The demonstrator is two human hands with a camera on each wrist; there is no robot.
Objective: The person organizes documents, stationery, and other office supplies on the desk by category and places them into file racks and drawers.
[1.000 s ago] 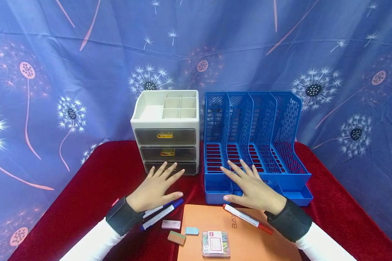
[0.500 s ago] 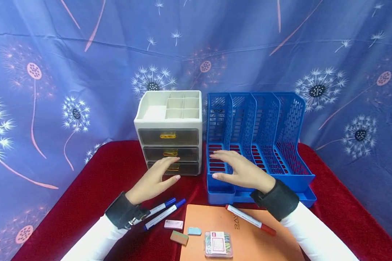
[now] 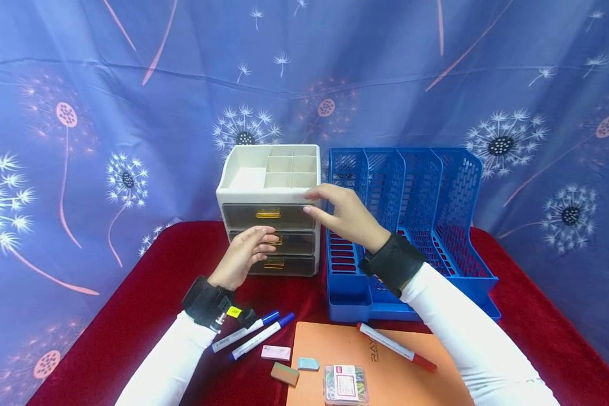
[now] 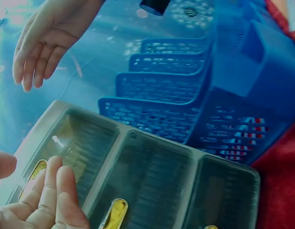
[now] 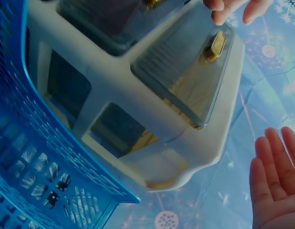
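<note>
A white desktop drawer unit (image 3: 259, 196) with three dark see-through drawers and gold handles stands at the back of the table. My left hand (image 3: 237, 256) hovers before its drawers, fingers bent loosely and holding nothing. In the left wrist view those fingers (image 4: 48, 200) appear near a gold handle (image 4: 116, 213), with the thumb apart; contact cannot be told. My right hand (image 3: 350, 217) is raised by the unit's upper right corner, thumb and fingers apart, nothing between them. The right wrist view has its fingers (image 5: 277, 160) extended beside the unit.
A blue file rack (image 3: 411, 282) stands right of the unit, behind my right forearm. Nearer lie two blue markers (image 3: 261, 336), a pink-white block (image 3: 276, 353), a brown-green block (image 3: 285, 374) and an orange folder (image 3: 309, 338) bearing a red marker (image 3: 396, 347), a light-blue block (image 3: 308, 363) and a clip box (image 3: 345, 383).
From spread out flat above the table, both hands have turned with their palms inward. My right hand has risen leftward to the drawer unit; my left has moved in front of the drawers, fingers bending.
</note>
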